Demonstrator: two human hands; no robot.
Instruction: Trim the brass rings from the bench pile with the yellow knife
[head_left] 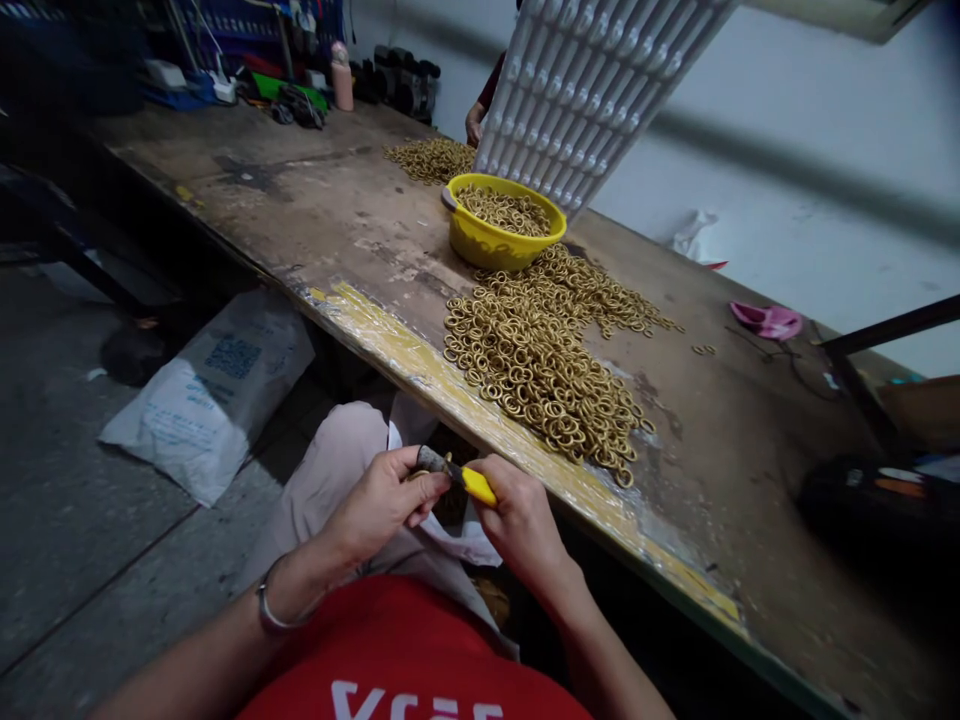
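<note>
Above my lap, just off the table's front edge, my two hands meet. My left hand is closed, pinching a small brass-coloured ring between thumb and forefinger; a grey wrap covers the forefinger's tip. Closed around a yellow-handled tool is my right hand. The tool's dark front end reaches the ring, but its exact kind is hard to make out. Beyond my hands, a large pile of similar rings lies on the table. A yellow bowl full of rings stands behind that pile.
The worn wooden table has a taped front edge. Across it, another person's hand is by a smaller ring pile. A ribbed translucent panel hangs over the bowl. A white sack lies on the floor at left.
</note>
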